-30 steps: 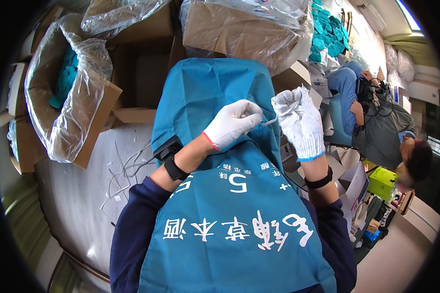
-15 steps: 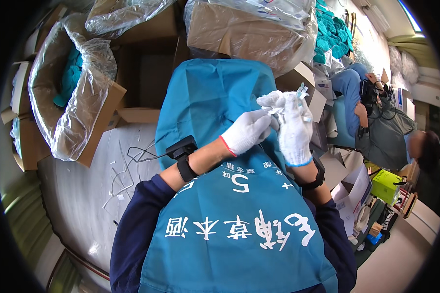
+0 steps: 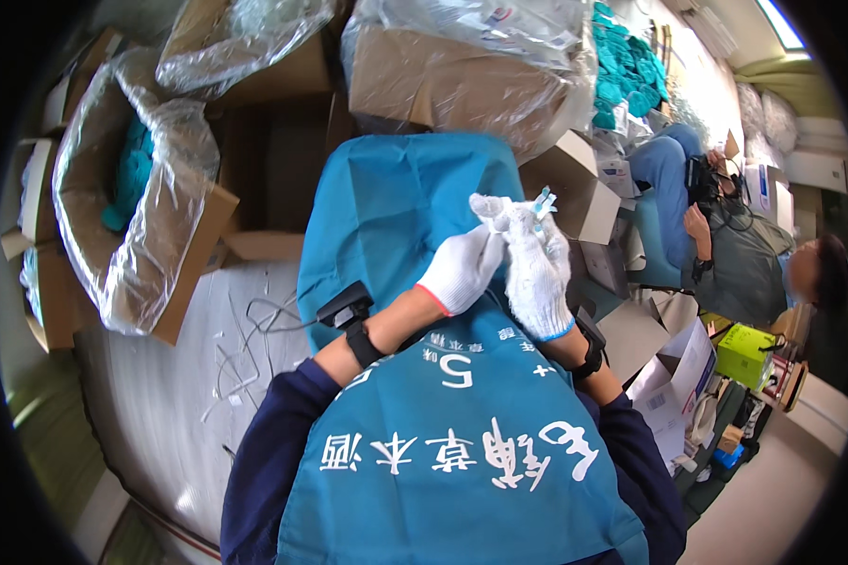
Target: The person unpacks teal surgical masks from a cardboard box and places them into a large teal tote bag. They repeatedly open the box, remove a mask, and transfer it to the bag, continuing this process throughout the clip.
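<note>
Both my hands wear white knit gloves and meet above my lap, over a teal apron (image 3: 377, 395) with white printing. My left hand (image 3: 462, 268), with a reddish cuff, is closed in a pinch against the fingers of the other glove; anything between its fingertips is hidden. Fingers curled, my right hand (image 3: 537, 273), blue-cuffed, holds some small whitish and pale blue strips (image 3: 544, 204) that poke out at the top. The strips are too small to name. A black band with a small device (image 3: 346, 306) is strapped to my left wrist, and another band (image 3: 591, 347) to my right.
Ahead are cardboard boxes lined with clear plastic (image 3: 462, 80); a left one (image 3: 193, 259) holds teal items. More teal pieces (image 3: 628, 71) pile up at the far right. Loose cords (image 3: 240, 367) lie on the grey floor. Another person (image 3: 735, 254) sits to the right, near a lime-green box (image 3: 744, 356).
Both hands have shifted slightly left. My right hand has turned a little, and the strips in it now stand closer to the left hand's fingertips.
</note>
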`<state>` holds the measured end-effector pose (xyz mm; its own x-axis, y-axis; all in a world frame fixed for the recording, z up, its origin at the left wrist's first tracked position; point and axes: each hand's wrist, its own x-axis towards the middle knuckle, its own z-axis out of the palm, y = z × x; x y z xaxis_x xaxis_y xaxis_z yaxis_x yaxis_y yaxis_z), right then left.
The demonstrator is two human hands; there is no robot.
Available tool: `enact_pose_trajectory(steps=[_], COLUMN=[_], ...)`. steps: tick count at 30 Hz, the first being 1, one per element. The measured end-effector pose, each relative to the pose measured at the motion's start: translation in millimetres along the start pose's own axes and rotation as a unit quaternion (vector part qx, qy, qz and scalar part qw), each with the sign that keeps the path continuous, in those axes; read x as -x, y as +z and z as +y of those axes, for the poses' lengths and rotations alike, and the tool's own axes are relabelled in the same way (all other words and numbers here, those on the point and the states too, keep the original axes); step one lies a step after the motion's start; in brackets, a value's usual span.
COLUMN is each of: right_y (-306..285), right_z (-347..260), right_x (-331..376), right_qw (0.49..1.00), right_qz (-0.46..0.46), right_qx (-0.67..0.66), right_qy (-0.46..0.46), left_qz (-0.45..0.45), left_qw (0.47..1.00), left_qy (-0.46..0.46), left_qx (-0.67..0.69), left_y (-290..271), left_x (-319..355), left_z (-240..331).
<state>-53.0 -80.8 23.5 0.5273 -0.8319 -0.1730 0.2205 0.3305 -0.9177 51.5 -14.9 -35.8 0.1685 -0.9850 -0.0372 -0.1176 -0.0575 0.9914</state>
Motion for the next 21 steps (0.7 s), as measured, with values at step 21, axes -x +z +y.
enact_pose_trajectory(steps=[21], right_y=[4], right_z=[-52], right_x=[37], right_qw=[0.8], right_qz=[-0.455], right_qx=[0.39], right_qy=[-0.012], left_qz=[-0.385], left_qw=[0.922], left_qy=[-0.027], left_qx=[0.033], left_y=[-116], left_x=[72], left_z=[87])
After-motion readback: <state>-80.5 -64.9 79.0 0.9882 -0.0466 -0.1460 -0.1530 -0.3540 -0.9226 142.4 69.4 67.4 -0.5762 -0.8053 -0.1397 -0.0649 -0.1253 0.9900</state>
